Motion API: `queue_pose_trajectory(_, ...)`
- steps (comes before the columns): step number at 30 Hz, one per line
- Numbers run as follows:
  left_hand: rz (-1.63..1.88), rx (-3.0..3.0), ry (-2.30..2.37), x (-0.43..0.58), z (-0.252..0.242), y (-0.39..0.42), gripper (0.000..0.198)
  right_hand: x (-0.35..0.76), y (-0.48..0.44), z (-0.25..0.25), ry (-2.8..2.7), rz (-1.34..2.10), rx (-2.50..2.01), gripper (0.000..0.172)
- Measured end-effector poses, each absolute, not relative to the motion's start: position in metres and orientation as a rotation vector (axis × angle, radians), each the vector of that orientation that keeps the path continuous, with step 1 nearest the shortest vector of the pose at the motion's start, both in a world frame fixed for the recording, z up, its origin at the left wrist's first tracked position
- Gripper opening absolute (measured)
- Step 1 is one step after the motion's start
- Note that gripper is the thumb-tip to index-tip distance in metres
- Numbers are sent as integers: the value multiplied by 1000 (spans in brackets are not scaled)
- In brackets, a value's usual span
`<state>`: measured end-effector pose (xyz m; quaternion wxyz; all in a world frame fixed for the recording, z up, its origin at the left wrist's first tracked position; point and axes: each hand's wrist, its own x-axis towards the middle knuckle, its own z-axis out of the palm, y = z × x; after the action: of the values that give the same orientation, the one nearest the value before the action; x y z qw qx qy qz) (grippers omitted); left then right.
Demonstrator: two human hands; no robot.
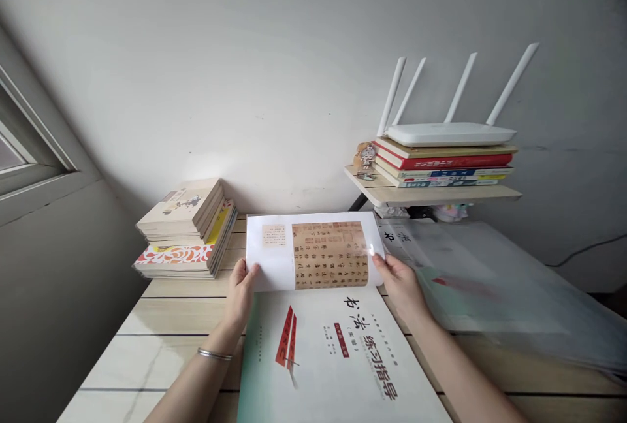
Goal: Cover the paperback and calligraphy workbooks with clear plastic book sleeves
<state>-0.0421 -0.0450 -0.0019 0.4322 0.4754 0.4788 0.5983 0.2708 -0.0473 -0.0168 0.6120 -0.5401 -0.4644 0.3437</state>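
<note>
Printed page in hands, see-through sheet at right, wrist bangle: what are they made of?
Printed page: paper, seemingly glossy; a sharp glint near its right edge, though a coating or clear cover could cause that.
See-through sheet: probably plastic film, slightly cloudy; what lies under it shows hazily.
Bangle: likely metal, silver-coloured and polished; bright highlights.

Book ran off the bottom, left hand and right hand were partly hidden behind the page, its side print was too tiny to read, the plastic looked kinda smeary, and the window got chopped at left.
</note>
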Motion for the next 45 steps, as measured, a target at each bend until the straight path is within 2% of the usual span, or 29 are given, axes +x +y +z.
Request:
queue_pose_trajectory(7,1546,1198,1243,-40,-3,-44,39,274,-51,-4,-1078,945,-1104,30)
queue_pose_trajectory(14,1575,1208,1288,-40,-9,-41,42,277,-44,-19,-1129,702,-1259,42)
queue_pose_trajectory(23,1523,1166,1259,-40,-1,-46,40,271,-50,-5,-1093,825,-1160,36)
queue_pose_trajectory(31,1536,1178,1286,-40,-2,-44,43,275,-46,-13,-1130,692,-1238,45)
queue_pose_trajectory(36,1530,1110,1211,-43,8,-45,39,274,-49,-4,-1092,911,-1056,33)
queue_pose_trajectory(41,1536,1091,1099,-45,24,-48,49,273,-54,12,-1089,1045,-921,34)
queue_pose_trajectory(45,1522,1157,1076,-46,35,-46,45,280,-56,25,-1140,1066,-870,37)
